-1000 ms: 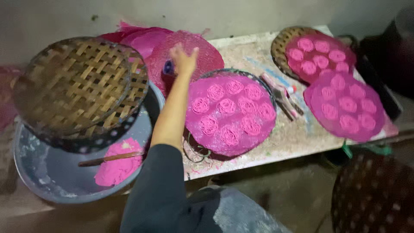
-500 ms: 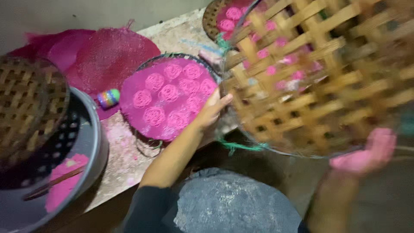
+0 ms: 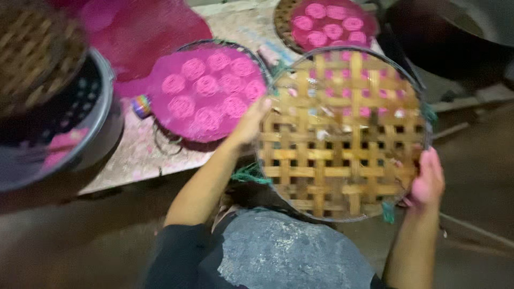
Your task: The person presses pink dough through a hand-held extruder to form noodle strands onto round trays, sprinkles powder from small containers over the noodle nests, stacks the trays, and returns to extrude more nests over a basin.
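Head view: round woven bamboo tray (image 3: 342, 134) held by both hands, in front of the surface (image 3: 139, 155).

The left hand (image 3: 249, 126) grips the tray's left rim and the right hand (image 3: 427, 179) grips its lower right rim; the fingers of both are clamped on the rim, with the tray spanning the gap between them. The step in hand appears to be carrying or positioning the empty tray. The next move likely calls for a level, steady hold. Left of the tray, a pink disc with coiled pink rounds (image 3: 206, 91) lies on the surface. Beyond the tray, a second filled tray (image 3: 326, 21) rests. Far left of the tray stands a grey basin (image 3: 80, 139) under another woven tray (image 3: 32, 53).
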